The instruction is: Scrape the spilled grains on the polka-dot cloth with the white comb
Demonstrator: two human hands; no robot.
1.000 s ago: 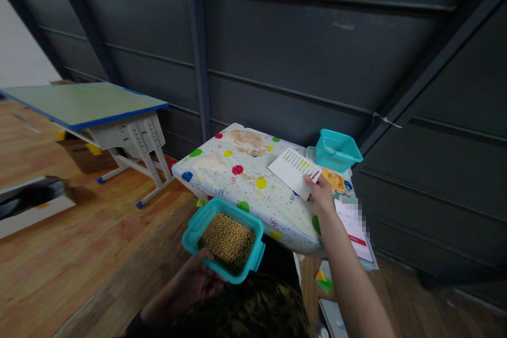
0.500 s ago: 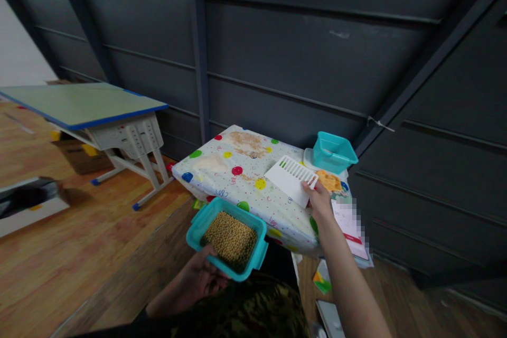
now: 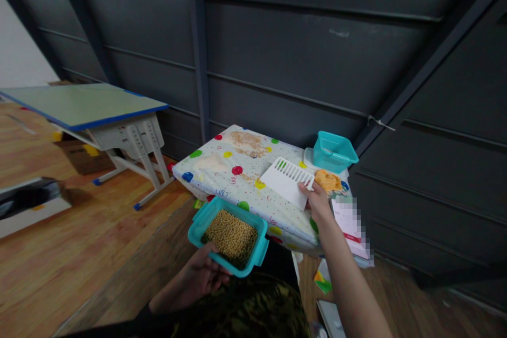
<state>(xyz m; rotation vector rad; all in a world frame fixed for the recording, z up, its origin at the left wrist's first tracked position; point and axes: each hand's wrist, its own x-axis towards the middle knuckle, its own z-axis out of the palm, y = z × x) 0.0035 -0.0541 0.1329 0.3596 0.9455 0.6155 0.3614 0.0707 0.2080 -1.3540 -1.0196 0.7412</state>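
Since the earlier frame, the flat white plastic scraper with a slotted end point(image 3: 283, 185) has shifted slightly toward nine o'clock above the dotted white tablecloth point(image 3: 253, 199); contact I cannot tell. I see the right hand point(image 3: 317, 200) closed on its corner. At the table's seven o'clock, the left hand point(image 3: 206, 269) grips one edge of the turquoise rectangular plastic tub point(image 3: 206, 216). This one-sided hold could, I judge, let the tub tip and spill its round tan beans point(image 3: 232, 232); the cornered scraper could twist.
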